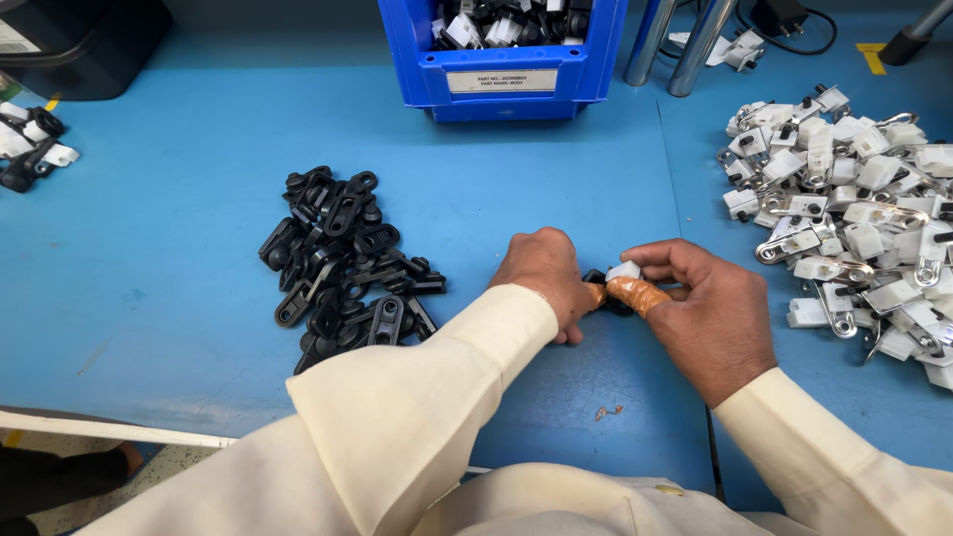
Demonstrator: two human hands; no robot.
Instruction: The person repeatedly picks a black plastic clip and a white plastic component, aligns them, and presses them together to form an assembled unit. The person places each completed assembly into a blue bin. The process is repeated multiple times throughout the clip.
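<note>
Near the middle of the blue table (pixel 149 248), the left hand (pixel 544 278) and right hand (pixel 710 313) close together on a small white-and-black clip part (pixel 620 273), thumbs pinching it. It looks like a press-fit step, calling for steady, aligned pressure. Black pieces (pixel 342 263) lie toward the left edge, white assemblies (pixel 854 199) toward the right.

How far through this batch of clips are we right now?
Done: hard to say; no pile can be told as finished, though joined black-and-white pieces fill the blue bin. In hand: the left hand and right hand press a white piece onto a black one. Left: a pile of black clips and a larger heap of white parts.
</note>
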